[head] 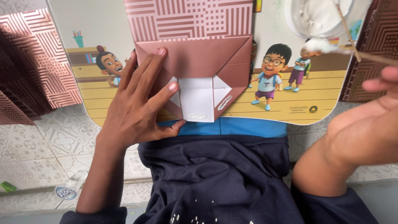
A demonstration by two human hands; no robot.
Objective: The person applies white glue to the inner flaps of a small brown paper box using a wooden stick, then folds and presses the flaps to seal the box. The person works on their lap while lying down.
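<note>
Paper bag (199, 62) under left hand (134, 105); right hand (365, 128) apart.

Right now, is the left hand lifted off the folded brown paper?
No, the left hand lies flat on the folded brown paper, its fingers spread across the flaps and pressing them against the cartoon board.

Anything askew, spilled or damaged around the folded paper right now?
Nothing is damaged. The left hand presses the brown folded paper flat on the cartoon board. Wet glue streaks sit on the white flaps, inside the fold. The right hand holds a thin stick near the glue bowl.
</note>
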